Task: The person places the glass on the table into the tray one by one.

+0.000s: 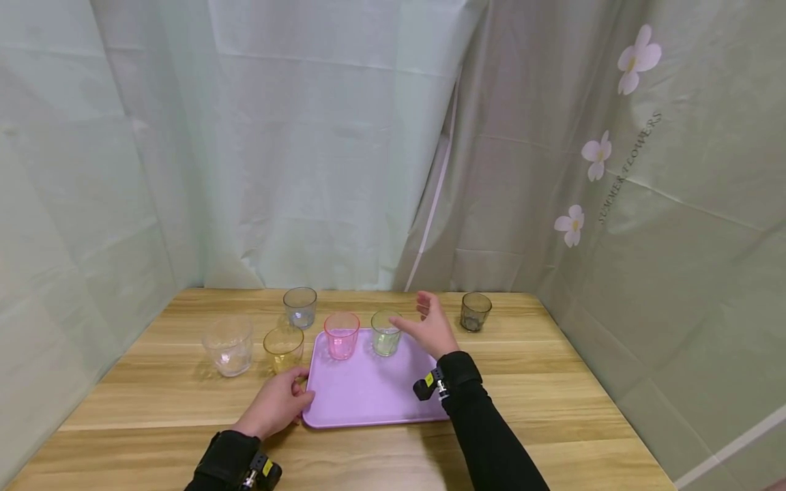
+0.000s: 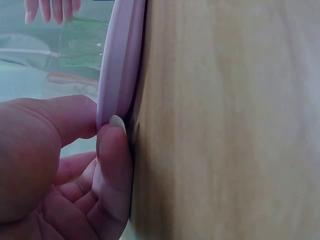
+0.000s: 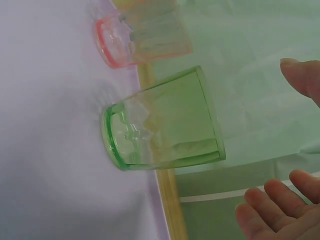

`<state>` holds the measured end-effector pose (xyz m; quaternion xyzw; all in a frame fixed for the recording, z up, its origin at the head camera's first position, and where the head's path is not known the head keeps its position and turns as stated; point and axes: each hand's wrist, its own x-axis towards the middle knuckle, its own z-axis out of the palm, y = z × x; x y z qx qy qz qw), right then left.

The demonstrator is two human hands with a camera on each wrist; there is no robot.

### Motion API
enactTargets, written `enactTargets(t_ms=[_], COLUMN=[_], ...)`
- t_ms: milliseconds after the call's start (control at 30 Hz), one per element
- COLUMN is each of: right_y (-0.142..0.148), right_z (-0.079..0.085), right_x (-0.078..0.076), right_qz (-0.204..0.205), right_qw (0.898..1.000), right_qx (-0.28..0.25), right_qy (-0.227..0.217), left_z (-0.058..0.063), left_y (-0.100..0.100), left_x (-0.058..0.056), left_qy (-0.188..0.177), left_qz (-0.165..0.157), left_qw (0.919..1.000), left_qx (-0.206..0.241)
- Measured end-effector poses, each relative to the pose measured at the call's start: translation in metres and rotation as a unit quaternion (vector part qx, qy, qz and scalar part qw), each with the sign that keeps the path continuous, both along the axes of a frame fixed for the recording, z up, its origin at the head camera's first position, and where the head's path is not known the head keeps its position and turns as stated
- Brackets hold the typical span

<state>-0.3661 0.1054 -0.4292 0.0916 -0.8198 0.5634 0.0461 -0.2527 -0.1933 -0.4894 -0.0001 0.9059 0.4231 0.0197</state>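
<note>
A light purple tray (image 1: 362,395) lies on the wooden table, with a pink glass (image 1: 341,337) and a green glass (image 1: 385,334) upright near its far edge. My left hand (image 1: 278,404) grips the tray's left edge near the front corner; in the left wrist view, the thumb and fingers pinch the tray's rim (image 2: 116,75). Beside the green glass, my right hand (image 1: 430,326) hovers with thumb and fingers spread. The right wrist view shows a gap between those fingers (image 3: 272,205) and the green glass (image 3: 165,125), and nothing is held.
Left of the tray stand a yellow glass (image 1: 284,349), a large clear glass (image 1: 229,348) and a bluish-grey glass (image 1: 300,307). A dark grey glass (image 1: 475,312) is at the back right. Curtains (image 1: 344,170) enclose the table's back and sides.
</note>
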Motion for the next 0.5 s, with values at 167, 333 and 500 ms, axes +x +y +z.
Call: enactTargets(t_ms=[167, 333, 500], right_y=[0.005, 0.012, 0.02], right_z=[0.003, 0.008, 0.013], right_x=[-0.001, -0.001, 0.001], right_qz=[-0.001, -0.002, -0.019], right_qw=[1.0, 1.0, 1.0], right_qx=[-0.008, -0.02, -0.022], right_qy=[0.001, 0.002, 0.004], left_z=[-0.001, -0.001, -0.001], left_y=[0.0, 0.0, -0.001], left_x=[-0.001, -0.001, -0.001], left_qy=[0.002, 0.002, 0.0], left_qz=[-0.001, -0.002, -0.002], left_qw=[1.0, 1.0, 1.0], left_qx=[-0.001, 0.001, 0.005])
